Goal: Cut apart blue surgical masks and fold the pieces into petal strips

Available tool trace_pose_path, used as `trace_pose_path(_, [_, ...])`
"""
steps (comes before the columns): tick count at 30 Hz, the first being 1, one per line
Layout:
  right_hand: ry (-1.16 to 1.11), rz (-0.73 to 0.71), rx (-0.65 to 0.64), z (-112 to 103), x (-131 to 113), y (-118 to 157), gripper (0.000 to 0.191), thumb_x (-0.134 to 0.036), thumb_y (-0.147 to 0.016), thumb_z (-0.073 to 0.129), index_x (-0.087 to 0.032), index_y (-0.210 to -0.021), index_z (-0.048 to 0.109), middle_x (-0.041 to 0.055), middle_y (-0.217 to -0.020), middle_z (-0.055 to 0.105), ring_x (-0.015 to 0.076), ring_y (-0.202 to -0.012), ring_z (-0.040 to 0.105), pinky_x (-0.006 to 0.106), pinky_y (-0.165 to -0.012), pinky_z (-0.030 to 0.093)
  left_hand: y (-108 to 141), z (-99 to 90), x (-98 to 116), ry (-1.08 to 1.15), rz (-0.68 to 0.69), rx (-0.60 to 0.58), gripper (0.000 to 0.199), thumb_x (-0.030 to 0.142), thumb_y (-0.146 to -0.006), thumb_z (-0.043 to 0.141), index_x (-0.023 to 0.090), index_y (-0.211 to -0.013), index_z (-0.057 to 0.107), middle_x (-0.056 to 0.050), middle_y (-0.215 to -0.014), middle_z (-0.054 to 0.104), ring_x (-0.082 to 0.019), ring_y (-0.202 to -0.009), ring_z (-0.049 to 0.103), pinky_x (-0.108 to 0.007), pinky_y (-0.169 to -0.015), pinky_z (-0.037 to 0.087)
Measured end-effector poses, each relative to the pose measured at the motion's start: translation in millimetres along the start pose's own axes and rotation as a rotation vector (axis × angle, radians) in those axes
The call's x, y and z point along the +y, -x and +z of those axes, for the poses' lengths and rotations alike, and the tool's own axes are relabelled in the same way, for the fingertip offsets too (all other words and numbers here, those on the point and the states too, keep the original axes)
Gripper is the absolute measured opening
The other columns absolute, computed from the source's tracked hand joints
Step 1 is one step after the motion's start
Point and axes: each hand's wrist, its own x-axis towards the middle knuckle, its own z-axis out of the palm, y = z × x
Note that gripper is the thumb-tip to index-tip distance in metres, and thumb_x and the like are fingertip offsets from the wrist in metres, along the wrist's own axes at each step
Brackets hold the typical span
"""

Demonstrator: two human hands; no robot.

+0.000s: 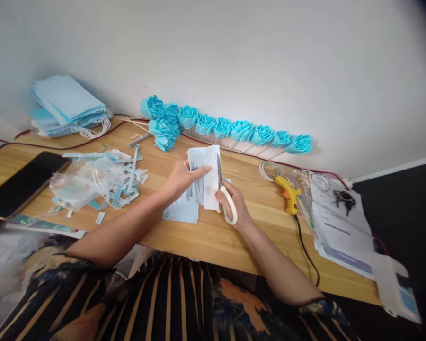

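My left hand (pixel 184 179) grips a pale blue and white face mask (pixel 212 189), its thumb lying across the front. In my right hand (pixel 236 203) is a pair of scissors (pixel 229 208) with white handles. The dark blades point away from me and lie along the mask's right edge. Beneath the held mask, another light blue mask piece (pixel 181 210) rests on the table. My left fingers are mostly hidden behind the mask.
Blue flowers (pixel 241 130) on sticks line the wall. Stacked masks (pixel 69 102) sit back left, near scraps (pixel 126 182), a plastic bag (pixel 80 182) and a black phone (pixel 24 182). A yellow glue gun (pixel 289 194), papers (pixel 335 222) and keys (pixel 345 200) lie right.
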Motion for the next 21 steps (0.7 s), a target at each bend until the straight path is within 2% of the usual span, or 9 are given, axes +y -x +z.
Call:
trace_pose_path(5, [0.024,-0.016,0.035,-1.1,-6.7,0.0,0.063,-0.073,-0.076,0.060,-0.019,-0.106,0.067,-0.0007,-0.065,0.051,0.0123,-0.054,0.043,0.026,-0.046,0.038,0.8,0.4,-3.3,-0.035,-0.014,-0.008,0.038,0.041,-0.063,0.084,0.013,-0.083,0.068,-0.005,-0.079,0.072,-0.018,-0.069,0.066,-0.029,-0.064,0.053])
trace_pose_path(11, [-0.047,0.025,0.052,-1.4,-1.3,1.0,0.059,-0.069,-0.075,0.064,-0.019,-0.107,0.068,-0.0021,-0.063,0.049,0.0110,-0.051,0.041,0.025,-0.045,0.036,0.7,-1.0,-5.6,-0.036,-0.007,-0.012,0.035,0.043,-0.071,0.078,0.012,-0.086,0.069,-0.007,-0.082,0.073,-0.019,-0.072,0.067,-0.030,-0.067,0.054])
trace_pose_path(16, [-0.072,0.030,0.055,-1.8,1.3,1.9,0.058,-0.068,-0.075,0.066,-0.019,-0.106,0.069,-0.0027,-0.059,0.047,0.0118,-0.051,0.042,0.025,-0.045,0.035,0.8,-1.4,-6.7,-0.041,-0.016,-0.014,0.034,0.042,-0.072,0.078,0.012,-0.086,0.069,-0.008,-0.083,0.073,-0.020,-0.073,0.068,-0.031,-0.068,0.055])
trace_pose_path(21, [-0.041,0.005,0.062,-2.4,-2.8,1.2,0.057,-0.069,-0.074,0.065,-0.018,-0.100,0.070,-0.0010,-0.064,0.051,0.0117,-0.055,0.041,0.025,-0.048,0.035,0.9,-1.8,-7.7,-0.023,-0.015,-0.022,0.036,0.043,-0.071,0.078,0.012,-0.087,0.069,-0.009,-0.085,0.073,-0.021,-0.074,0.069,-0.033,-0.069,0.057])
